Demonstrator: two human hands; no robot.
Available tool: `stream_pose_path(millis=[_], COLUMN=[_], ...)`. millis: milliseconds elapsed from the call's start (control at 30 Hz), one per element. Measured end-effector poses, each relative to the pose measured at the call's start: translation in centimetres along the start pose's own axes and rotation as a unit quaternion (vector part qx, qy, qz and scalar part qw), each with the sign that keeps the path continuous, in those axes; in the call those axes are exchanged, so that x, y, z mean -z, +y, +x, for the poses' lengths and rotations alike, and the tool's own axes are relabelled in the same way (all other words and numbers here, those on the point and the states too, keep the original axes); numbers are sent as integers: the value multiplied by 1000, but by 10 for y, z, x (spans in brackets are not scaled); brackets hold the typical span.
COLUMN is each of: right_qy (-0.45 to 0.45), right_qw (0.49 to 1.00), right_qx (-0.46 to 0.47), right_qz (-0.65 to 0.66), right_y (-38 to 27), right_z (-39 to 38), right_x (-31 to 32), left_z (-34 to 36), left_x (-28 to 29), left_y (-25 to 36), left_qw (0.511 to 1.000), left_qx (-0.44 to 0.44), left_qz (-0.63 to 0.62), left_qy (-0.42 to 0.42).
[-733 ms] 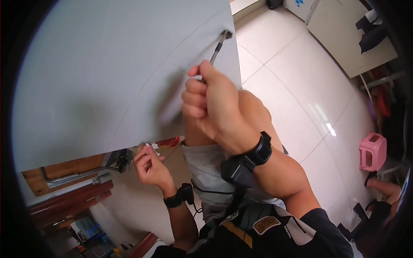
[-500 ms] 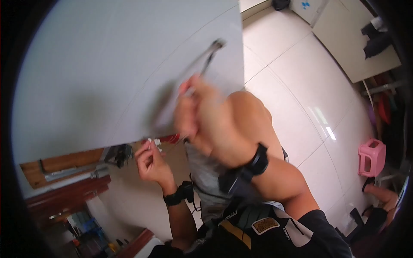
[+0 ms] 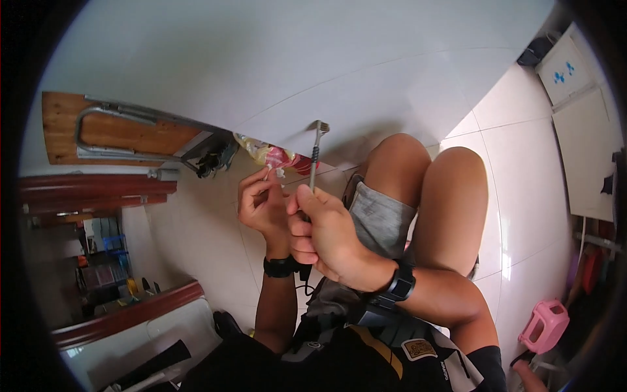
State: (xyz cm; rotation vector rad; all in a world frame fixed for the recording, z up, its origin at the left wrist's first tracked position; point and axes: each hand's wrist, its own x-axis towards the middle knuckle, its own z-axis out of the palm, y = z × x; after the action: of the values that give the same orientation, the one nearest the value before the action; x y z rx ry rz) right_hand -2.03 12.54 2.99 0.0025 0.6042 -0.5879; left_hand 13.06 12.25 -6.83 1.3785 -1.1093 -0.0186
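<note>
My right hand is closed round the handle of a small brush. The brush has a grey shaft, a dark ribbed section and a short bristled head, which points away from me in front of a white flat surface. Just left of it, my left hand has its fingertips pinched on a small white piece whose kind I cannot make out. A red and yellow plastic packet lies beyond the left fingertips, below the white surface's edge.
A folded wooden board with a metal frame stands at the left. Dark red wooden furniture is below it. My bare knees are right of my hands. A pink stool and a pale cabinet stand at the far right on the tiled floor.
My view has swung, so the white surface's edge sits higher. The right hand, blurred by motion before, now shows sharply with the brush, nearer my left hand. The left hand keeps its pinch.
</note>
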Motion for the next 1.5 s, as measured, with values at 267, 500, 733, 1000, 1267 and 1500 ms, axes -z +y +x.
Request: stream_pose_path(millis=[267, 500, 733, 1000, 1267, 1500], right_qy=[-106, -173, -137, -150, -183, -159], right_qw=[986, 975, 978, 982, 971, 976], right_qx=[-132, -135, -152, -102, -94, -79], right_qz=[6, 21, 38, 43, 119, 125], right_y=[-2, -18, -8, -17, -38, -26], right_z=[11, -3, 10, 4, -12, -8], right_x=[2, 7, -5, 5, 12, -1], left_z=[-11, -12, -13, -13, -21, -24], left_x=[22, 25, 20, 8, 14, 8], left_y=[-12, -5, 2, 9, -14, -17], left_qw=[995, 991, 993, 991, 982, 988], left_qx=[98, 130, 118, 129, 187, 146], left_qz=[24, 27, 8, 5, 29, 18], left_qy=[19, 14, -18, -41, -23, -35])
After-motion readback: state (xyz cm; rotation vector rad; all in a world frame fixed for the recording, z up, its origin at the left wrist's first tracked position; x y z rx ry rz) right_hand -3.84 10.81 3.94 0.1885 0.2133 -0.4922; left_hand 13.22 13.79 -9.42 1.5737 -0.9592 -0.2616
